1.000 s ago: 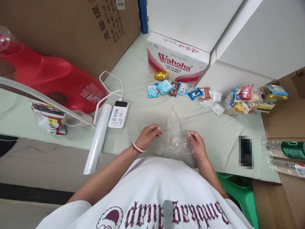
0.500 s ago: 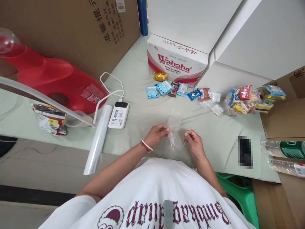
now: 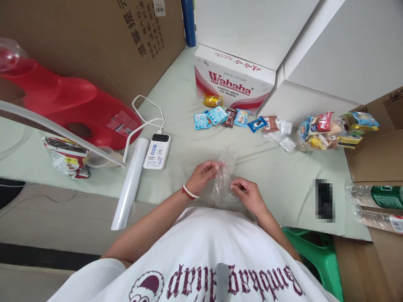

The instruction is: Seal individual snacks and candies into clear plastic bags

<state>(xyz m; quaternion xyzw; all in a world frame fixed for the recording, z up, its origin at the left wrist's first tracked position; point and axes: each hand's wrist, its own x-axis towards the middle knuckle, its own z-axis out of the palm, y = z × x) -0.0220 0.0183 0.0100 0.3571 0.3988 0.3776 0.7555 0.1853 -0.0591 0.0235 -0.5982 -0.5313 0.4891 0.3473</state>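
left hand (image 3: 201, 176) pinching one clear plastic bag (image 3: 222, 184) at its top | right hand (image 3: 248, 195) gripping its lower edge, bag held just above the green mat (image 3: 189, 117) | step, judged: working the bag open; next needs fingertips parting the film | beyond the bag: about six snack packets (image 3: 226, 117) in a row, one Wahaha box (image 3: 234, 82)

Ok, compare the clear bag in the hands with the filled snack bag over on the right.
The clear bag looks empty and crumpled flat; the snack bag bulges with colourful packets. The clear bag is pinched between the left hand and right hand, lifted off the green cloth; the snack bag lies untouched on it, near the cardboard box. Both are thin transparent plastic.
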